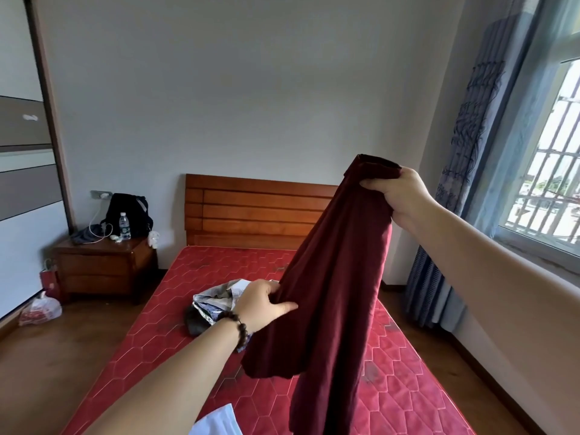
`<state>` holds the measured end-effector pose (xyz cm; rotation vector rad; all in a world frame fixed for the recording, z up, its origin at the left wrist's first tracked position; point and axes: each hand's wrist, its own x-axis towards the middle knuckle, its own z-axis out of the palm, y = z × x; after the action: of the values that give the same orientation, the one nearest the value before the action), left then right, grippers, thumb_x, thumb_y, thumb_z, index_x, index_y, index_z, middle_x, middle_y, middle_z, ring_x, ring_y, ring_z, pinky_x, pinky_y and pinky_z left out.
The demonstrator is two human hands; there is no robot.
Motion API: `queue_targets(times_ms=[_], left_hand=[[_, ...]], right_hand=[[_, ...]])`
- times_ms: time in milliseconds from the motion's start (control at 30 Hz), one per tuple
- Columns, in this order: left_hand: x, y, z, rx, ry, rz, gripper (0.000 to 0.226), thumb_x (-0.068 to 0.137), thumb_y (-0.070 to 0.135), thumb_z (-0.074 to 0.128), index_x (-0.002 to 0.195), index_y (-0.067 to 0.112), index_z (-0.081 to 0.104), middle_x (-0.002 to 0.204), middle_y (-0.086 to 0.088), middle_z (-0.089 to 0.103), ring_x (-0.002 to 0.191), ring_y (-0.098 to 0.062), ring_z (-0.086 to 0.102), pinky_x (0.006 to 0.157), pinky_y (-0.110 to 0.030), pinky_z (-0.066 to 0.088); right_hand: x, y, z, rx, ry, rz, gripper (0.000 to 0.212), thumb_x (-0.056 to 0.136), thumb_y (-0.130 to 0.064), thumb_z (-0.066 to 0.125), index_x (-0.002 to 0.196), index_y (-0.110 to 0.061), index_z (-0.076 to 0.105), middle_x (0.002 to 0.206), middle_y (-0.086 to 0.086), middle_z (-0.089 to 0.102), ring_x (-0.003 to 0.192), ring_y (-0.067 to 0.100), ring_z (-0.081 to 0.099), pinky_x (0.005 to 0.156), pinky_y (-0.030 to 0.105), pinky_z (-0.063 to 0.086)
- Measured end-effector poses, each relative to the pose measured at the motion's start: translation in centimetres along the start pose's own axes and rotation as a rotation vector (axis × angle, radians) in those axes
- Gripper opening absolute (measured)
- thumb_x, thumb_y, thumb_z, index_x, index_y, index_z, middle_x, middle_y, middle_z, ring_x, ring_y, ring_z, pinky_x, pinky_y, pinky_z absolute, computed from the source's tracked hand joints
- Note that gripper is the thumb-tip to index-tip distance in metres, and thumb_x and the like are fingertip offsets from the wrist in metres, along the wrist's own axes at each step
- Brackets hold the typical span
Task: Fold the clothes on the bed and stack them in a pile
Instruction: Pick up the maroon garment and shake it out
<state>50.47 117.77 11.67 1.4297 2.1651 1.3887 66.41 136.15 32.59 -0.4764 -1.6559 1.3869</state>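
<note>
1. Gripping the bunched top of a dark red garment (335, 271), the right hand (398, 196) holds it high above the bed (408, 387).
2. Left hand (260, 304) pinches its side edge.
3. Crumpled clothes (216, 304) lie mid-bed; white cloth (216, 422) at near edge.

Your right hand (400, 196) grips the bunched top edge of a dark maroon cloth garment (329, 293), raised high above the red quilted mattress (392, 387). Your left hand (260, 304), a dark beaded bracelet (237, 326) on its wrist, pinches the garment's edge lower down, above the middle of the mattress. The garment hangs in loose folds between both hands. On the mattress, behind your left hand, lies a crumpled heap of grey and white clothes (216, 301). A white fabric piece (216, 422) rests at the mattress's near edge. A brown wooden headboard (257, 208) stands at the mattress's far end.
</note>
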Motion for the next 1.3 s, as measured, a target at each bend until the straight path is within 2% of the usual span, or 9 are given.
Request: queue_targets(times_ms=[267,333,500,667,867,1033,1100,1167,1300], left_hand=[[-3.0,-4.2,2.1,0.143,-0.109,-0.144,0.027,0.075,0.034,0.079,0.097,0.019,0.076,0.086,0.007,0.075,0.08,-0.002,0.069,0.082,-0.027,0.053],[-3.3,-4.9,0.8,0.091,-0.084,-0.174,0.023,0.075,0.035,0.08,0.091,0.02,0.077,0.079,0.009,0.075,0.075,0.0,0.068,0.079,-0.026,0.054],[-2.8,-5.4,-5.3,-0.205,0.064,-0.229,0.013,0.087,0.023,0.07,0.081,0.014,0.076,0.08,-0.001,0.076,0.073,-0.02,0.072,0.062,-0.023,0.054],[-1.5,-5.1,-8.8,-0.283,0.082,-0.199,0.01,0.083,0.014,0.074,0.074,0.015,0.077,0.078,-0.006,0.076,0.068,-0.012,0.07,0.06,-0.015,0.052],[-0.1,-6.2,-9.3,-0.244,0.147,-0.187,0.013,0.069,0.017,0.085,0.071,0.016,0.073,0.07,0.0,0.07,0.067,-0.009,0.062,0.072,-0.021,0.048],[1.0,-6.5,-9.4,-0.318,0.117,-0.134,0.016,0.073,0.007,0.079,0.085,0.016,0.072,0.09,-0.011,0.071,0.074,-0.005,0.065,0.069,-0.014,0.051],[2.0,-6.7,-9.4,-0.342,0.087,-0.17,0.007,0.074,0.011,0.078,0.08,0.014,0.074,0.089,-0.019,0.07,0.075,-0.023,0.059,0.068,-0.029,0.047],[3.2,-7.2,-9.2,-0.326,0.079,-0.199,0.008,0.073,0.017,0.079,0.075,0.011,0.074,0.082,-0.021,0.066,0.078,-0.026,0.052,0.066,-0.031,0.039],[5.8,-8.3,-7.9,-0.313,0.069,-0.265,0.02,0.061,0.031,0.08,0.067,0.013,0.073,0.069,-0.005,0.07,0.06,-0.008,0.063,0.059,-0.015,0.05]], right_hand=[[0.5,0.8,-2.0,-0.08,0.041,0.013,0.028,0.073,0.007,0.074,0.096,-0.007,0.071,0.096,0.013,0.072,0.081,0.024,0.071,0.08,0.037,0.058],[0.5,1.3,-3.2,-0.094,0.064,0.025,0.03,0.074,0.008,0.073,0.101,-0.005,0.069,0.1,0.016,0.071,0.083,0.026,0.069,0.083,0.04,0.057],[0.3,2.6,-7.0,-0.077,0.12,0.074,0.03,0.075,0.007,0.073,0.101,-0.008,0.069,0.095,0.015,0.07,0.082,0.028,0.068,0.088,0.046,0.055],[-1.3,4.7,-9.0,-0.048,0.133,0.134,0.04,0.077,0.006,0.071,0.116,-0.001,0.064,0.096,0.014,0.069,0.075,0.022,0.068,0.077,0.037,0.059],[-2.1,6.2,-10.8,0.019,0.157,0.17,0.027,0.078,0.008,0.068,0.101,-0.007,0.068,0.071,0.001,0.074,0.063,0.014,0.071,0.064,0.029,0.06],[-1.7,7.6,-12.3,0.083,0.096,0.249,0.028,0.08,0.004,0.068,0.107,-0.005,0.068,0.087,0.01,0.075,0.077,0.021,0.072,0.067,0.034,0.06],[-1.0,8.4,-12.9,0.098,0.082,0.275,0.029,0.081,0.002,0.067,0.109,-0.005,0.068,0.093,0.011,0.074,0.083,0.022,0.072,0.07,0.034,0.06],[-0.1,9.4,-13.6,0.118,0.074,0.292,0.029,0.079,0.001,0.068,0.108,-0.005,0.068,0.093,0.011,0.075,0.083,0.021,0.073,0.068,0.032,0.059],[2.5,11.8,-14.5,0.096,0.06,0.353,0.037,0.067,-0.005,0.074,0.104,-0.007,0.071,0.096,0.012,0.075,0.086,0.022,0.073,0.07,0.034,0.06]])
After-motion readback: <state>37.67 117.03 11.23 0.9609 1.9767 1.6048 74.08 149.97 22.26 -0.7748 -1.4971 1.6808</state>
